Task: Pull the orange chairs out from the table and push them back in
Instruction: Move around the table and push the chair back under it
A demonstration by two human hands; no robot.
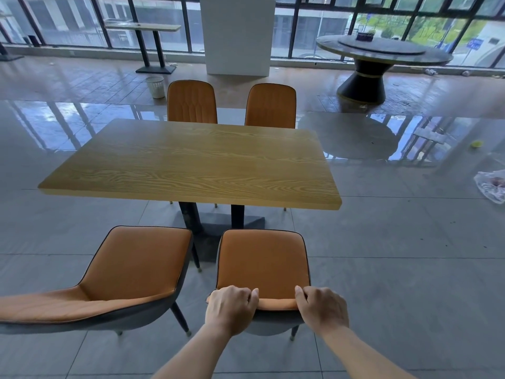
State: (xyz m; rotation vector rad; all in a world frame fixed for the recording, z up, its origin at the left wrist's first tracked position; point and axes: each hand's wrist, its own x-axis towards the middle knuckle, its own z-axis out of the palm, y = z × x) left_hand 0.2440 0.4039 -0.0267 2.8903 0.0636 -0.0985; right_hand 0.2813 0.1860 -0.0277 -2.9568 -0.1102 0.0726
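Progress: by my reading, somewhere in the middle, since two of four chairs stand clear of the table and two are tucked in.
Held chair: the near-right orange chair (263,258), with a padded leather-look seat, dark piping, a grey outer shell and thin black legs with brass-coloured tips. It stands on the grey tiled floor, apart from the near edge of the rectangular light-wood worktop (191,160), seat facing it.
Left hand (231,307): curled over the left end of the backrest's top edge, fingers wrapped to the front, gripping it.
Right hand (322,310): gripping the right end of the same edge in the same way, fingers folded over the padding.
Neighbour: the near-left orange chair (136,266), same make, is also out from the worktop and turned at an angle, its backrest sweeping toward the left edge of view.
Far side: the far-left orange chair (191,102) and far-right orange chair (270,106) show only their stitched backrests above the worktop, pushed in close.
Left to do: the two near chairs need pushing in. Whether the far pair has had its turn cannot be told from here.
Look of the chair: the upholstery is smooth and clean with no visible tears. The seat narrows slightly toward the backrest.
Surroundings: a white mesh waste basket (155,86) stands beyond the worktop, and a crumpled clear plastic bag (492,186) lies on the floor at right.
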